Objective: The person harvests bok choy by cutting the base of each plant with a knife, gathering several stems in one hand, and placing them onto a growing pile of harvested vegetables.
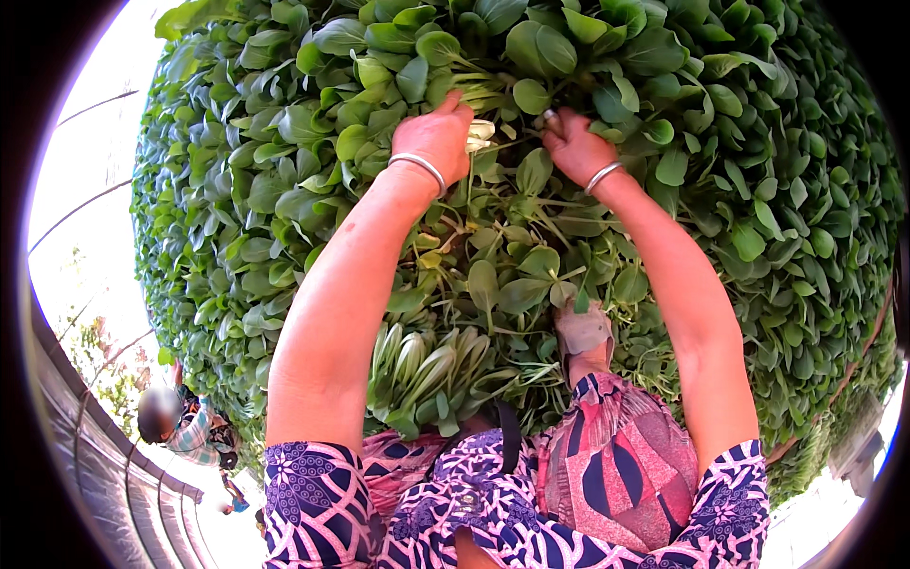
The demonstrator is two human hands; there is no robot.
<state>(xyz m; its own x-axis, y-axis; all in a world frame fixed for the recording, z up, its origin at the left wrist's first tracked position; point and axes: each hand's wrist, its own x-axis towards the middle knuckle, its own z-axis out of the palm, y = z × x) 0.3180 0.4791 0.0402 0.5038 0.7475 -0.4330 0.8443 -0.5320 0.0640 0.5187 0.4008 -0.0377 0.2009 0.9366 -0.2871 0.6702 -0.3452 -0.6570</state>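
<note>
My left hand (pixel 436 137) is closed round a small bunch of leafy greens, like bok choy, whose pale cut stem ends (pixel 481 135) stick out on its right side. My right hand (pixel 578 150) is a short way to the right, low among the standing plants, its fingers curled together. A small silvery bit (pixel 550 116) shows at those fingers; I cannot make out whether it is a ring or a tool. Leaves hide the fingertips. Nearer my body, a heap of picked bok choy (pixel 431 365) lies with its pale stems side by side.
Dense standing bok choy (pixel 284 190) spreads ahead and to both sides. Loose leaves and small plants (pixel 521 284) cover the ground between my arms. My foot (pixel 585 330) stands just in front of me. Another person (pixel 194 427) is at the far left, beside curved hoops and plastic sheeting (pixel 104 455).
</note>
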